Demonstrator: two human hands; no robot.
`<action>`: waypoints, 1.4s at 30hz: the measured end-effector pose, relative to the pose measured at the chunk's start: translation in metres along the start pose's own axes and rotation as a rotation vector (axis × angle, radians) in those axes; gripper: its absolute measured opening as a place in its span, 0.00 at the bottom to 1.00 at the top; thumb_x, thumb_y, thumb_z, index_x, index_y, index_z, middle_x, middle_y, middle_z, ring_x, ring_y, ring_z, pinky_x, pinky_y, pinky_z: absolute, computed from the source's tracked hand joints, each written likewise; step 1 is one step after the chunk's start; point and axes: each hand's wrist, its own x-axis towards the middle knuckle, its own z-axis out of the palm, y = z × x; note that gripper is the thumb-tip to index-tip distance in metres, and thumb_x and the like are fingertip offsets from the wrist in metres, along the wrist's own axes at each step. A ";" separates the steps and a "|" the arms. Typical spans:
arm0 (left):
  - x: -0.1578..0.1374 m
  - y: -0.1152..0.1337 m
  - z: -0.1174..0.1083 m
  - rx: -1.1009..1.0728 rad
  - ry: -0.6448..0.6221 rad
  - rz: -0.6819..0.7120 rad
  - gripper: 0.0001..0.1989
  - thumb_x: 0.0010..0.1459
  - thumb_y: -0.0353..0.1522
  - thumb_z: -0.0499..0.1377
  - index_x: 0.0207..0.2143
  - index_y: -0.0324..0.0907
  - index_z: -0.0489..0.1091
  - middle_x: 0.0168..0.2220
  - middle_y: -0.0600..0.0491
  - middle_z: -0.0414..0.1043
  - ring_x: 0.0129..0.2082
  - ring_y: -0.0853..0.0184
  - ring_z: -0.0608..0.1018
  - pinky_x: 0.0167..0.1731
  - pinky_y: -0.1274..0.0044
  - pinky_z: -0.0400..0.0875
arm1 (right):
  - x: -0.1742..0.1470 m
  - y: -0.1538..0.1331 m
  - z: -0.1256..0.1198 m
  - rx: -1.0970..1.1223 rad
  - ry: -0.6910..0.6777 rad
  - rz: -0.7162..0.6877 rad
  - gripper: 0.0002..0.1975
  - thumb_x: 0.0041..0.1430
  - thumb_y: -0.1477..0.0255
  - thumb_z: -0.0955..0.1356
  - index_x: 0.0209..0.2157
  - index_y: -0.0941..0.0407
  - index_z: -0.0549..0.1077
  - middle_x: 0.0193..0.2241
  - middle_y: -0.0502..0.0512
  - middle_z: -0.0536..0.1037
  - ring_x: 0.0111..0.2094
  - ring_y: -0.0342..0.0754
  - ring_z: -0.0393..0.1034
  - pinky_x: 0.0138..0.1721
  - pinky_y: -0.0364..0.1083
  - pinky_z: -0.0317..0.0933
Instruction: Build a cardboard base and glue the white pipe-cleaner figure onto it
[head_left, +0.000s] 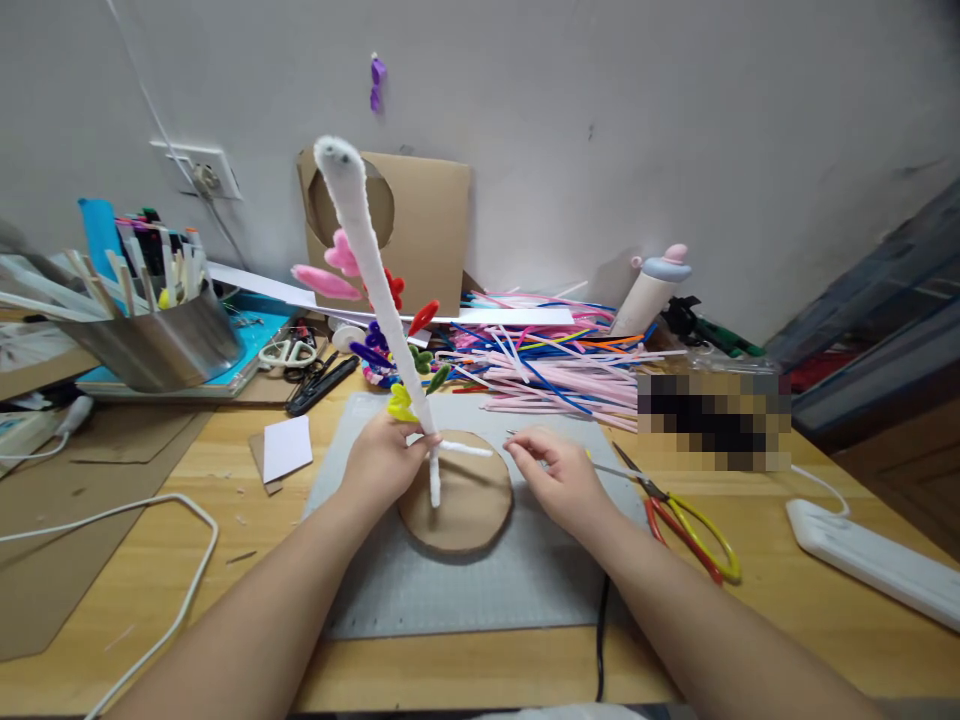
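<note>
The head camera showed me a white stem (377, 270) standing above a round cardboard disc (469, 520), its long axis slanting from the disc up to the left. The left hand (386, 460) had it pinched near the lower end, thumb and fingers closed on it, so most of its length rose above the grip. Below that grip, 2 short white legs (469, 450) spread out: 1 pointed right, the other down toward me. I could not tell whether either touched the disc.

I judged the gap on the right to matter most. The right-pointing leg ended just short of the right hand (559, 475), whose fingertips were bunched together and apart from it. The left hand was the nearer of the 2, being already on the stem. I could not make out whether the right fingers gripped anything; a pale rod (619, 468) showed behind that hand.

Along the stem I saw pink, red, purple, green and yellow petals (401, 403), though their joints were unclear. A grey mat (525, 600) lay under the disc, scissors (705, 535) to its right, and a heap of fuzzy sticks (562, 388) behind.
</note>
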 end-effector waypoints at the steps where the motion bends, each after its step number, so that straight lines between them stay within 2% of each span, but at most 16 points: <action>1: 0.000 0.000 0.000 0.009 0.001 0.006 0.11 0.53 0.40 0.59 0.34 0.45 0.78 0.41 0.49 0.77 0.42 0.57 0.76 0.43 0.70 0.68 | -0.004 0.001 0.000 0.010 -0.049 0.035 0.10 0.63 0.67 0.62 0.39 0.56 0.72 0.38 0.57 0.76 0.39 0.49 0.71 0.40 0.48 0.63; 2: 0.001 0.000 0.001 0.019 0.004 0.014 0.11 0.54 0.40 0.59 0.33 0.45 0.79 0.41 0.49 0.76 0.43 0.57 0.76 0.44 0.69 0.67 | -0.009 0.001 0.001 0.012 -0.098 0.074 0.13 0.61 0.65 0.63 0.45 0.56 0.70 0.44 0.59 0.75 0.43 0.51 0.70 0.43 0.50 0.64; 3: 0.001 0.000 0.002 0.030 0.008 0.025 0.12 0.54 0.40 0.59 0.33 0.45 0.79 0.41 0.49 0.76 0.43 0.57 0.76 0.45 0.69 0.67 | -0.013 0.001 0.001 0.006 -0.144 0.109 0.20 0.59 0.63 0.65 0.51 0.56 0.66 0.50 0.62 0.72 0.48 0.53 0.68 0.47 0.53 0.63; 6: 0.003 -0.001 0.005 0.050 0.026 0.065 0.12 0.56 0.40 0.58 0.32 0.45 0.78 0.40 0.49 0.76 0.42 0.59 0.76 0.45 0.70 0.67 | -0.021 -0.002 0.005 -0.039 -0.265 0.145 0.47 0.49 0.60 0.72 0.64 0.56 0.48 0.63 0.66 0.56 0.61 0.57 0.54 0.59 0.58 0.52; 8: 0.003 -0.001 0.007 0.061 0.048 0.079 0.11 0.55 0.40 0.59 0.31 0.45 0.78 0.40 0.50 0.76 0.40 0.60 0.76 0.44 0.71 0.68 | -0.024 -0.003 0.011 -0.071 -0.309 0.139 0.57 0.44 0.59 0.75 0.66 0.54 0.39 0.65 0.65 0.50 0.65 0.57 0.46 0.61 0.58 0.47; 12: 0.005 -0.002 0.008 0.084 0.050 0.100 0.08 0.53 0.37 0.61 0.29 0.43 0.78 0.36 0.50 0.77 0.39 0.61 0.77 0.44 0.72 0.69 | -0.029 -0.001 0.025 -0.098 -0.326 0.132 0.65 0.37 0.57 0.77 0.67 0.50 0.32 0.65 0.64 0.49 0.65 0.58 0.44 0.61 0.57 0.47; 17: 0.010 -0.007 0.006 0.106 0.036 0.118 0.07 0.52 0.36 0.63 0.29 0.43 0.78 0.36 0.50 0.78 0.39 0.60 0.77 0.43 0.71 0.69 | -0.031 0.001 0.031 -0.124 -0.329 0.138 0.67 0.36 0.56 0.77 0.66 0.50 0.31 0.65 0.66 0.50 0.64 0.60 0.45 0.60 0.59 0.48; 27: 0.015 -0.013 0.007 0.088 0.002 0.104 0.06 0.49 0.37 0.65 0.27 0.45 0.78 0.30 0.53 0.75 0.33 0.63 0.76 0.35 0.74 0.69 | -0.029 -0.003 0.026 -0.176 -0.334 0.097 0.69 0.36 0.55 0.77 0.66 0.53 0.29 0.62 0.64 0.56 0.62 0.58 0.52 0.59 0.55 0.51; 31: 0.017 -0.015 0.011 0.071 0.000 0.097 0.07 0.49 0.38 0.65 0.28 0.45 0.78 0.30 0.53 0.75 0.33 0.63 0.76 0.35 0.74 0.68 | -0.027 -0.004 0.023 -0.211 -0.351 0.079 0.70 0.35 0.54 0.77 0.66 0.55 0.27 0.62 0.66 0.57 0.61 0.60 0.52 0.58 0.56 0.51; 34: 0.019 -0.017 0.014 0.059 -0.015 0.094 0.07 0.49 0.38 0.65 0.28 0.45 0.78 0.31 0.53 0.75 0.33 0.64 0.75 0.35 0.74 0.68 | -0.026 -0.004 0.018 -0.254 -0.401 0.121 0.70 0.36 0.56 0.77 0.66 0.58 0.27 0.61 0.70 0.59 0.62 0.62 0.52 0.58 0.57 0.51; 38: 0.020 -0.017 0.015 0.056 -0.041 0.092 0.08 0.50 0.39 0.64 0.28 0.46 0.79 0.31 0.53 0.76 0.33 0.64 0.75 0.35 0.74 0.68 | -0.028 -0.008 0.010 -0.278 -0.463 0.216 0.65 0.43 0.62 0.76 0.66 0.63 0.26 0.61 0.71 0.59 0.60 0.59 0.57 0.55 0.52 0.56; 40: 0.019 -0.016 0.014 0.063 -0.042 0.086 0.08 0.50 0.40 0.64 0.28 0.46 0.79 0.31 0.52 0.76 0.33 0.63 0.75 0.35 0.73 0.67 | -0.030 -0.016 0.004 -0.358 -0.476 0.264 0.59 0.46 0.65 0.75 0.66 0.65 0.34 0.59 0.70 0.62 0.57 0.59 0.62 0.53 0.51 0.58; 42: 0.019 -0.015 0.013 0.073 -0.045 0.083 0.09 0.49 0.40 0.64 0.28 0.45 0.79 0.30 0.52 0.76 0.33 0.62 0.75 0.36 0.72 0.67 | -0.032 -0.027 -0.002 -0.482 -0.493 0.286 0.44 0.48 0.66 0.73 0.63 0.64 0.54 0.54 0.69 0.69 0.53 0.60 0.67 0.50 0.51 0.61</action>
